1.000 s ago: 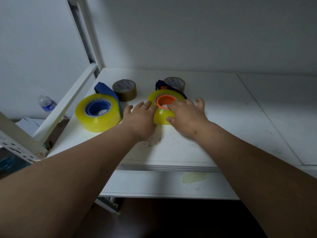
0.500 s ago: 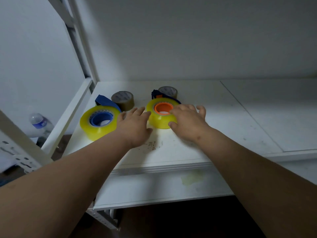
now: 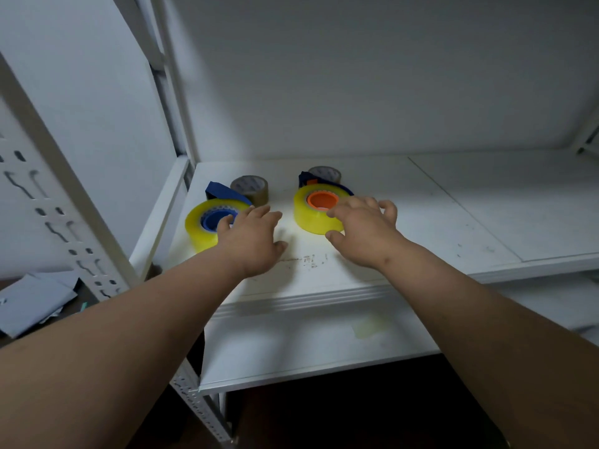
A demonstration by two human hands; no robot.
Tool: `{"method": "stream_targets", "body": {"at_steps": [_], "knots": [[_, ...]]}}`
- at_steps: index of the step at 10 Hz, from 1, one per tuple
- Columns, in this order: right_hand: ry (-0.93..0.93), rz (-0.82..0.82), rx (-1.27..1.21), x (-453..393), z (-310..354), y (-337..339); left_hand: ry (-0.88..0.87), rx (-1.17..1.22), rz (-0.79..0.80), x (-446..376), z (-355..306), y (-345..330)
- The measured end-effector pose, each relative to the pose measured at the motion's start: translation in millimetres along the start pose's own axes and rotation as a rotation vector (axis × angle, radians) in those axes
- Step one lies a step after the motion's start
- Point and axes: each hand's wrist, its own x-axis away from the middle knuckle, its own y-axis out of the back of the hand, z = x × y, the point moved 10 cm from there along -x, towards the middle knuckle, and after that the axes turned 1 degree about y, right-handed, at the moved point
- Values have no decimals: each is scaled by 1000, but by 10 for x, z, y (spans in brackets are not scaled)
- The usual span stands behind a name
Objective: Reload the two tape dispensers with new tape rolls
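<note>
Head view: both hands over two loaded dispensers on white shelf [image 3: 421, 222].

Left hand [image 3: 251, 241], fingers loosely spread, overlaps the blue-core yellow roll [image 3: 202, 233]; contact unclear. Right hand [image 3: 363, 234] curls round the orange-core yellow roll [image 3: 311, 218], thumb at its near side. Both rolls lie flat, cores facing up, blue dispenser handles pointing away. Two brown rolls [image 3: 251, 187] lie just behind.

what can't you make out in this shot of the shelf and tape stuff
Head view only:
- Blue-core dispenser: its right side is hidden by the left hand.
- Orange-core dispenser: contact with the right hand is unclear, fingers cover its edge.
- Far brown roll: mostly hidden behind that dispenser.
- Brown roll labels: too small to read.
</note>
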Motion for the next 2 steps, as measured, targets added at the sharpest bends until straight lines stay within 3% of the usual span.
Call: {"method": "stream_targets", "body": {"at_steps": [2], "knots": [[40,-51,-5,60,70,283,13,6,-41,71,-28,140]]}}
